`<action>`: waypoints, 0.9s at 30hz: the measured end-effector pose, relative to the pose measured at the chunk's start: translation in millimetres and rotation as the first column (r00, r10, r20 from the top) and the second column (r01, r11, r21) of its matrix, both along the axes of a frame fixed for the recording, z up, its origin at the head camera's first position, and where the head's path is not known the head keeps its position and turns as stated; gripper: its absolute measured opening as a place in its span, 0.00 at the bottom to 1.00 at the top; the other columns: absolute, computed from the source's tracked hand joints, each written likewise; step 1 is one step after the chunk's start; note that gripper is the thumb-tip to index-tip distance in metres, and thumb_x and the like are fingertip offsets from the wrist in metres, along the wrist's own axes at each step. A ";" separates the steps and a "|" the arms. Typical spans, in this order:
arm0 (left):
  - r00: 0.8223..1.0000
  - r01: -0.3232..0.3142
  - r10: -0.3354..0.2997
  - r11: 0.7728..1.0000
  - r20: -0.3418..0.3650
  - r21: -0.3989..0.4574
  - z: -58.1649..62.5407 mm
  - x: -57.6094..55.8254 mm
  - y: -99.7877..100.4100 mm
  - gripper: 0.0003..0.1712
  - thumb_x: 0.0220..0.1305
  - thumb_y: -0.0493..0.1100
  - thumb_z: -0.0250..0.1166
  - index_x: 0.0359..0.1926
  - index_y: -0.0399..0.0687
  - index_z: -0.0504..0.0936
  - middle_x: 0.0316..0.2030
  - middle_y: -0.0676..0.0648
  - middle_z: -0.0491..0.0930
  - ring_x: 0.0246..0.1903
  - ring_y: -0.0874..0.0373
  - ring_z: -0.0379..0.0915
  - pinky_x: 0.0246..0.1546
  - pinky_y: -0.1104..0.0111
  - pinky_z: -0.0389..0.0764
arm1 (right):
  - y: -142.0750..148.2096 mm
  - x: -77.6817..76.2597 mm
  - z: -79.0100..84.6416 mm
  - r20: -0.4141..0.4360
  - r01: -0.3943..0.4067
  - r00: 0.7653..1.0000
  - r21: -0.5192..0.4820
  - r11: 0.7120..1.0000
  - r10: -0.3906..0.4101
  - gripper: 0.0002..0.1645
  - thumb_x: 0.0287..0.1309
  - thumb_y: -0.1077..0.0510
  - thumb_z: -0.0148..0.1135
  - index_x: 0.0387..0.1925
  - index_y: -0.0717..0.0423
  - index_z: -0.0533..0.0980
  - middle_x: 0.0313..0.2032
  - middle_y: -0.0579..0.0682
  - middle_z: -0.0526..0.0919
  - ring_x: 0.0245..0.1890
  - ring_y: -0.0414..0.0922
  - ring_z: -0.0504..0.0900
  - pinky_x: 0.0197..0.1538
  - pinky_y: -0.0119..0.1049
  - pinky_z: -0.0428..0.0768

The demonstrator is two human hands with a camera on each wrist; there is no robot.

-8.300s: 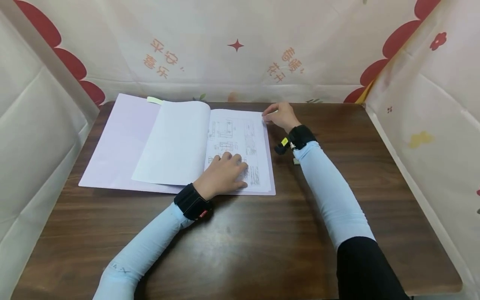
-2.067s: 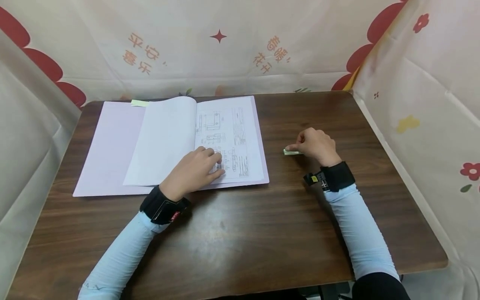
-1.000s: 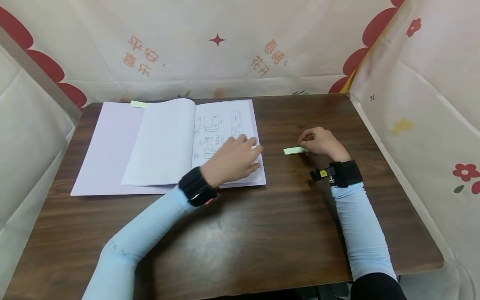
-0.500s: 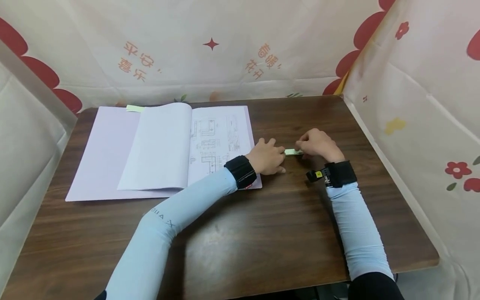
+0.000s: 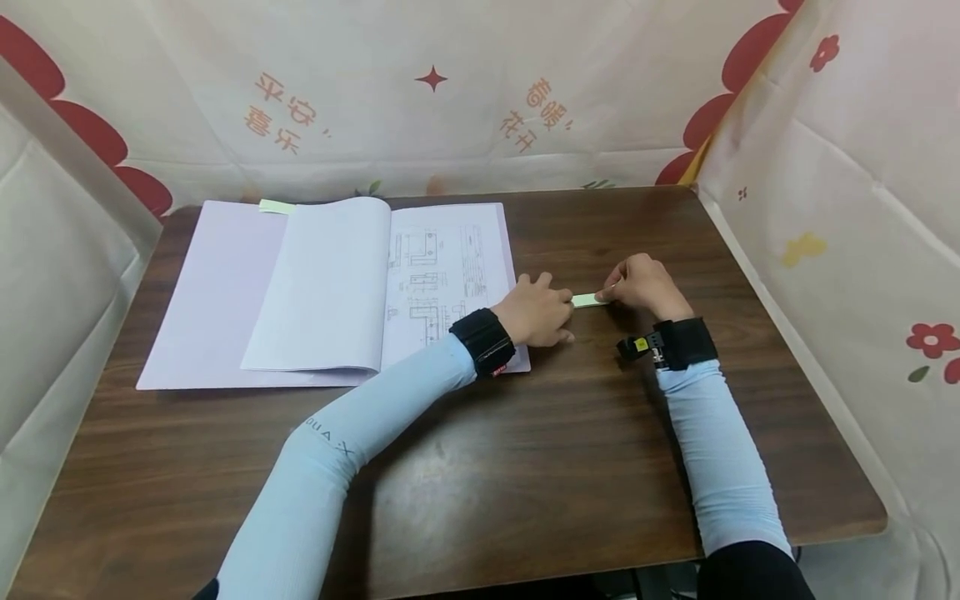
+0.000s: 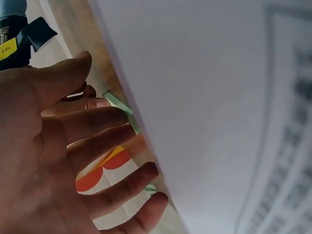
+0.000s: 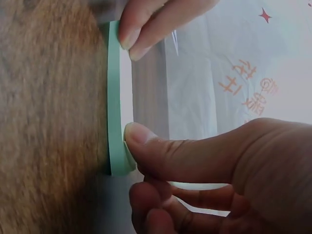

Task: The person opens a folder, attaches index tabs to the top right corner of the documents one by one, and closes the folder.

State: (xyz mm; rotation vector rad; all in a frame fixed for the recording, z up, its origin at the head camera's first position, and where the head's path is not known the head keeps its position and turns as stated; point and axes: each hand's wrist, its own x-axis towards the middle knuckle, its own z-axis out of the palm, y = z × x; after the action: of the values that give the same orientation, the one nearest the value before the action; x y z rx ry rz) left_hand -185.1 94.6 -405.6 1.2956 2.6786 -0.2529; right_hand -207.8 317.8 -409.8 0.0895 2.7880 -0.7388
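A small light-green sticky note pad [image 5: 589, 300] lies on the table right of the open booklet. In the right wrist view, my right hand [image 7: 214, 161] pinches the near end of the top sticky note [image 7: 129, 155] between thumb and index finger, its corner slightly lifted. My left hand [image 5: 534, 312] reaches across the booklet's right edge; its fairly straight fingertips press the pad's other end. The booklet [image 5: 315, 287] lies open, a blank page on the left and a printed page [image 5: 442, 267] with technical drawings on the right. Part of that page is hidden by my left arm.
A green tab [image 5: 277, 207] sticks out at the top of the booklet's lilac cover [image 5: 217, 292]. The dark wooden table [image 5: 570, 467] extends in front. Pale printed curtains [image 5: 465, 125] enclose its back and sides.
My right hand has gone from the page's upper corner to the sticky note pad. My left hand has left the printed page and moved right to the pad's left end.
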 end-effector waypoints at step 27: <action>0.997 -0.011 0.012 1.000 -0.078 0.012 -1.4 12.8 5.9 0.28 0.80 0.62 0.48 0.67 0.53 0.79 0.74 0.50 0.69 0.70 0.49 0.64 0.65 0.55 0.73 | 33.3 2.7 5.6 -0.112 -0.097 0.990 -0.084 0.992 0.087 0.11 0.68 0.56 0.66 0.40 0.62 0.80 0.35 0.59 0.86 0.33 0.51 0.86 0.36 0.38 0.83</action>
State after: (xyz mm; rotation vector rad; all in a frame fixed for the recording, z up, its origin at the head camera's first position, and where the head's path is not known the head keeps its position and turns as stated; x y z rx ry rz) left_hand -172.3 100.5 -407.1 1.2993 2.7553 -0.2937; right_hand -205.2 351.1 -404.3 -0.0980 2.8334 -0.8678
